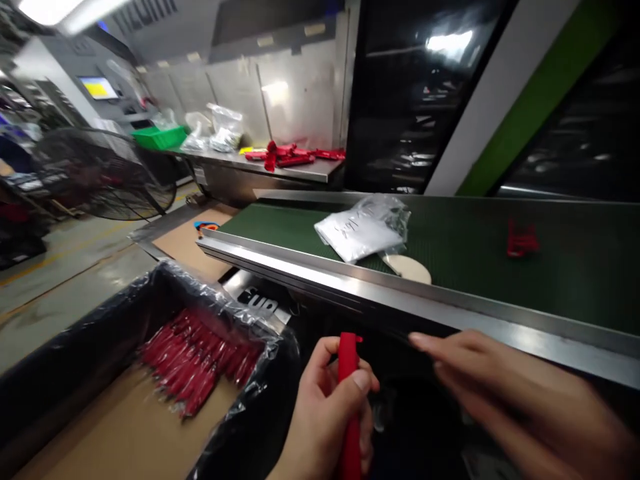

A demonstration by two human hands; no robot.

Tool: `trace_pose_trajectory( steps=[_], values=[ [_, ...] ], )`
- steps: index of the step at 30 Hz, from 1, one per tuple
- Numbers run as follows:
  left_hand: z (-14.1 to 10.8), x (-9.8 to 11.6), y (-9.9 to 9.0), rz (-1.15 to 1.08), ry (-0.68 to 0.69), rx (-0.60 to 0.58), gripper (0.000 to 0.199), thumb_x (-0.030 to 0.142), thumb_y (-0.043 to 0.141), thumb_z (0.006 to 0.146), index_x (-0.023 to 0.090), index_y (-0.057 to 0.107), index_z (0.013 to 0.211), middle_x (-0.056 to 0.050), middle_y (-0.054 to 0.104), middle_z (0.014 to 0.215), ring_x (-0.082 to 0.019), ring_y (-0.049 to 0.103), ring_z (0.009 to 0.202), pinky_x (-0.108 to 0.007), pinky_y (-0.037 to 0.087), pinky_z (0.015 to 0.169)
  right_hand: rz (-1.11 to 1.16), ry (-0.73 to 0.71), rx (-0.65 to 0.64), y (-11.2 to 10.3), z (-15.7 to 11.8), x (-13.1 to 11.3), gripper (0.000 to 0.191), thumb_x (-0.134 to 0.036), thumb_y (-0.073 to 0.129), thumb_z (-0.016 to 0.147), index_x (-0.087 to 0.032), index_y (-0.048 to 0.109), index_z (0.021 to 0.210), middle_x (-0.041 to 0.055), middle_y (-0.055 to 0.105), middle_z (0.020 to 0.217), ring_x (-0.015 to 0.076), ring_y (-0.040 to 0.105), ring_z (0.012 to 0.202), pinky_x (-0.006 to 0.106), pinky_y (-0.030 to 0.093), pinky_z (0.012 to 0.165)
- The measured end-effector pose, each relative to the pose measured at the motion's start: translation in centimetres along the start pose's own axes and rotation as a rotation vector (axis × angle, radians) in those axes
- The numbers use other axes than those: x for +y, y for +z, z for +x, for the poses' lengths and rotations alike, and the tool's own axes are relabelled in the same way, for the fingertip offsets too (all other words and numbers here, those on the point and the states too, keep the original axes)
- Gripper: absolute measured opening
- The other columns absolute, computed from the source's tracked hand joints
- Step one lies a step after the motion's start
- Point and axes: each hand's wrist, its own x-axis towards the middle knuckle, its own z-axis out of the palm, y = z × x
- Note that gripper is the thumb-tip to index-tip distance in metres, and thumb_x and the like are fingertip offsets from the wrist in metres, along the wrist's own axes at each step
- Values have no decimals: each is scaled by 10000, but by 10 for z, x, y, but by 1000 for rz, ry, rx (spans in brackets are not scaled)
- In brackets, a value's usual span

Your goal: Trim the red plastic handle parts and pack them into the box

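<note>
My left hand [333, 407] is closed around a long, narrow red plastic part [349, 363], held roughly upright with a small tab at its top end. To the right, my right hand [515, 393] is blurred by motion, its fingers stretched out to the left with nothing visible in them. It is apart from the red part and just below the conveyor's metal edge. At the left, a box lined with black plastic [280, 347] holds several similar red parts [200, 360] in clear wrapping, laid side by side on cardboard.
A green conveyor belt [465, 267] carries a white paper in clear plastic [360, 233], a cream-coloured disc [410, 269] and a red piece [521, 239]. Behind it, a metal table [300, 172] bears more red parts [285, 157] and a green bin [160, 137]. A fan [110, 173] stands left.
</note>
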Motion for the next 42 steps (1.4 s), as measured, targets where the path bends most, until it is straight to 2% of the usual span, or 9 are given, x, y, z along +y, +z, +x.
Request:
trace_pose_trajectory(
  steps=[2, 5, 9, 11, 18, 27, 33, 42],
  values=[
    [-6, 3, 8, 43, -27, 57, 225, 352, 586, 880, 203, 440, 963, 23, 609, 795, -5, 418, 342, -116, 333, 328, 98, 56, -67, 11, 4, -17, 437, -159, 433, 955, -230, 493, 1382, 63, 642, 931, 139, 640, 821, 209, 554, 640],
    [-13, 5, 13, 68, -46, 104, 254, 421, 544, 895, 194, 473, 985, 4, 619, 799, -17, 432, 373, -118, 330, 339, 132, 90, -65, 21, 5, -29, 457, -119, 444, 941, -208, 481, 1388, 49, 619, 874, 138, 608, 774, 236, 537, 628],
    [-19, 3, 14, 29, -93, 65, 316, 474, 413, 926, 191, 519, 1017, 5, 588, 622, -53, 419, 359, -135, 327, 349, 82, 102, -31, 24, -2, -30, 520, -90, 414, 929, -321, 468, 1392, 47, 634, 986, 148, 625, 825, 245, 542, 651],
    [-21, 3, 13, 18, -126, 47, 324, 466, 402, 920, 187, 533, 1020, -5, 582, 585, -59, 408, 354, -139, 324, 352, 37, 106, 12, 23, -4, -32, 522, -89, 423, 925, -340, 481, 1379, 42, 643, 1035, 151, 633, 864, 249, 547, 690],
    [-23, 4, 15, -51, -170, 47, 320, 484, 502, 868, 189, 558, 980, -20, 601, 578, -66, 421, 362, -147, 355, 354, -80, 61, 37, 17, -1, -42, 407, -74, 458, 904, -191, 591, 1270, 60, 659, 1083, 158, 604, 944, 269, 518, 752],
    [-24, 2, 13, -32, -158, 37, 306, 467, 482, 889, 185, 559, 978, -22, 617, 577, -74, 447, 361, -150, 357, 365, -63, 70, 59, 20, -1, -44, 349, -55, 478, 881, -179, 606, 1181, 25, 678, 1082, 150, 600, 925, 280, 493, 770],
    [-25, 2, 16, -26, -149, 26, 293, 450, 443, 914, 184, 545, 981, -13, 614, 569, -73, 445, 361, -153, 352, 376, -74, 44, 64, 18, -2, -44, 332, -53, 488, 873, -149, 632, 1156, 50, 675, 1079, 160, 604, 897, 294, 488, 741],
    [-25, 2, 18, 3, -147, 45, 254, 411, 431, 920, 184, 527, 982, -11, 613, 560, -78, 452, 375, -148, 351, 382, -64, 28, 63, 19, -5, -43, 338, -27, 502, 863, -115, 629, 1164, 66, 664, 1080, 155, 577, 913, 292, 456, 776]
  ],
)
